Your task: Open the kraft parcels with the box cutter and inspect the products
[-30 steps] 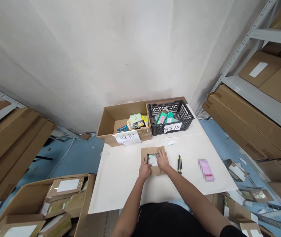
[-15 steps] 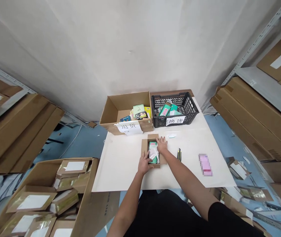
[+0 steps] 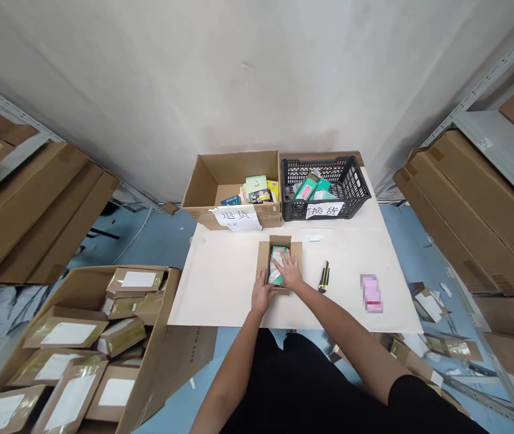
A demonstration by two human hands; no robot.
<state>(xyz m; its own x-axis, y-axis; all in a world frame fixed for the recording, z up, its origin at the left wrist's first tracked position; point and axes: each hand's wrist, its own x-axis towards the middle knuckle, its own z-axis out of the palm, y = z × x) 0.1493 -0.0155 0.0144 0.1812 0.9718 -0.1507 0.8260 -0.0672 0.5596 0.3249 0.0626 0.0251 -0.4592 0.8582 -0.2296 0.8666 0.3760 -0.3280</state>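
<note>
A small open cardboard box [image 3: 263,253] stands on the white table with its flaps folded out. Inside lies a green carton [image 3: 276,249] with clear or whitish plastic wrap on it. My left hand [image 3: 263,294] grips the box at its near left corner, thumb along the near wall. Over the opening is my right hand [image 3: 290,272], fingers spread and reaching down onto the wrapped carton; it covers part of the contents. To the right of the box rests a black and yellow utility knife [image 3: 324,277].
Behind stand a large cardboard box [image 3: 202,208] with booklets and cards, and a black plastic crate [image 3: 351,208] holding green cartons. A pixelated pink item [image 3: 371,293] lies at right on the table [image 3: 220,289]. Lower left, a big carton [image 3: 173,283] holds several parcels. Shelves flank both sides.
My right hand has moved from the box's right side to over its opening, onto the contents. My left hand stays at the near left corner. The view has shifted slightly.
</note>
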